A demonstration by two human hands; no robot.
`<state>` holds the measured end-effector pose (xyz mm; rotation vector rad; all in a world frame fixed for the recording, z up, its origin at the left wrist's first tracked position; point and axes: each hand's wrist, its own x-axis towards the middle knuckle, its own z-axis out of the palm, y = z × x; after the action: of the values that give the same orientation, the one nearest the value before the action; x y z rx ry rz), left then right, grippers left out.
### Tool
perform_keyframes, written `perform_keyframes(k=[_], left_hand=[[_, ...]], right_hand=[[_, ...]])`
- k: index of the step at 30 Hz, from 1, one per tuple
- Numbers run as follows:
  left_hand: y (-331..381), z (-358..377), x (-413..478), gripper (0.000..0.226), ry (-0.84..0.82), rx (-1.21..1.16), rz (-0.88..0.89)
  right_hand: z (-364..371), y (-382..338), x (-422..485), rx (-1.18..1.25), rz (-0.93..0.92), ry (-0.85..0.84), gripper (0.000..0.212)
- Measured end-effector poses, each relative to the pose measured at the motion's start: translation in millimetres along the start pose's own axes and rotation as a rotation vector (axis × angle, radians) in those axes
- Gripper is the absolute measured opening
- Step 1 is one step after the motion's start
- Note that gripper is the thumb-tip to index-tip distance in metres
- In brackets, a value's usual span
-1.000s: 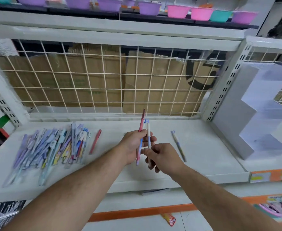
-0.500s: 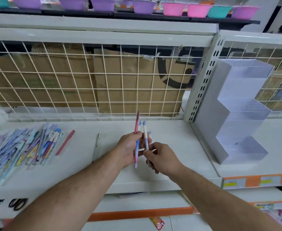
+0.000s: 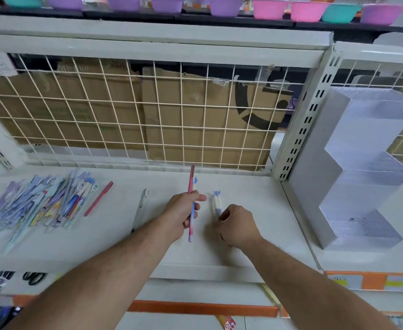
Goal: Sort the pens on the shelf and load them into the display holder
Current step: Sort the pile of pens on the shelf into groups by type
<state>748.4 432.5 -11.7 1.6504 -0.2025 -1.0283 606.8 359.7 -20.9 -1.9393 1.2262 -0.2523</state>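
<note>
My left hand [image 3: 183,214] grips two upright pens [image 3: 191,203], one pink and one blue, above the white shelf [image 3: 255,201]. My right hand [image 3: 237,225], low over the shelf just to the right, pinches white pens with blue tops [image 3: 216,202]; I cannot tell whether it is one pen or two. A heap of packaged pens [image 3: 38,203] lies at the shelf's left end. One red pen [image 3: 98,198] lies beside the heap. A pale pen [image 3: 139,209] lies between the heap and my left hand. The stepped clear display holder [image 3: 362,167] stands on the right.
A wire grid [image 3: 148,110] with cardboard behind it closes the back of the shelf. A perforated upright post [image 3: 300,125] separates the shelf from the holder's bay. Coloured bowls [image 3: 267,8] line the top shelf. Orange price rails [image 3: 371,282] run along the front edge.
My hands have come apart. My right hand drew the white pens away from the left hand's bundle and moved right and down toward the shelf. The view shifted slightly.
</note>
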Motion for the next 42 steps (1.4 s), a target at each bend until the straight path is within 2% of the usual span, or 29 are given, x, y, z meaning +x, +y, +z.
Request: perform_keyframes(k=[5,10,13,17,21,27,34,37,39,42], left_hand=[[1.6,-9.5,5.9,0.019,-0.068,-0.006,-0.039],[2.7,-17.2,10.0,0.029,-0.17,0.037,-0.027],[3.4,-14.8,11.6,0.03,-0.199,0.035,-0.02],[6.6,-4.3,10.6,0.024,-0.289,-0.039,-0.023],[5.9,7.3,9.1,0.031,-0.367,-0.044,-0.022],[5.1,18.1,13.1,0.028,-0.257,0.173,0.065],[0.3,24.4,19.2,0.045,-0.173,0.328,0.124],[-0.5,25.9,18.5,0.044,-0.136,0.352,0.15],[-0.5,29.0,15.9,0.034,-0.138,0.424,0.237],[-1.7,38.4,10.6,0.028,-0.149,0.637,0.379]], right_hand=[[9.5,-8.3,5.3,-0.082,0.004,0.004,0.011],[13.6,-13.9,2.3,-0.079,0.039,0.059,0.016],[13.4,-20.0,-1.7,0.044,-0.01,0.092,0.019],[12.7,-29.4,-11.6,0.286,-0.045,-0.04,0.019],[10.8,-26.0,-13.2,0.277,-0.027,-0.018,0.008],[-6.0,-5.8,-1.6,0.142,0.096,0.132,0.014],[-12.3,8.8,8.1,-0.031,0.161,0.062,0.018],[-12.0,10.3,11.3,-0.038,0.143,0.083,0.02],[-11.6,11.2,12.8,-0.006,0.11,0.152,0.025],[-14.6,10.6,11.9,0.23,0.063,0.205,0.028]])
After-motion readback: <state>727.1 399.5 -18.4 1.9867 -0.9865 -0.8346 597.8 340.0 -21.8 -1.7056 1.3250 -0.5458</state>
